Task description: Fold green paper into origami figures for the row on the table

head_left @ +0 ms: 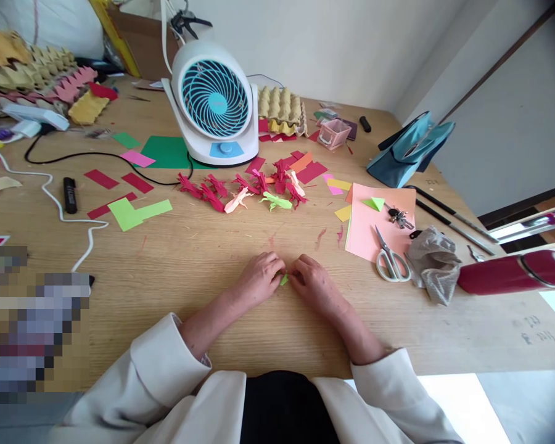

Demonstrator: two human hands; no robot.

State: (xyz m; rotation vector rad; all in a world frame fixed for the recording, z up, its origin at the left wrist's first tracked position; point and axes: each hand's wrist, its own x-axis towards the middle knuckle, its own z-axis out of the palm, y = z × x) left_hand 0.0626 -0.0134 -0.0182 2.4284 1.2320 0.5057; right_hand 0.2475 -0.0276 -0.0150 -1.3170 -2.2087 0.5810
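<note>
Between my hands, low over the wooden table (203,259), is a small piece of light green paper (283,280), mostly covered by fingers. My left hand (263,275) pinches it from the left and my right hand (309,279) from the right, fingertips almost meeting. How it is folded is hidden. Beyond my hands lie several folded paper figures: red ones (213,196), a pale peach one (237,200) and a light green one (276,201). A larger light green sheet (134,213), cut to an uneven shape, lies to the left.
A white fan (217,102) stands at the back. Scissors (391,259), keys (399,217) and a green folded triangle (374,203) rest on pink paper (365,228) at right. A crumpled grey cloth (433,265) lies by a red bottle (504,272). A black marker (69,195) is left.
</note>
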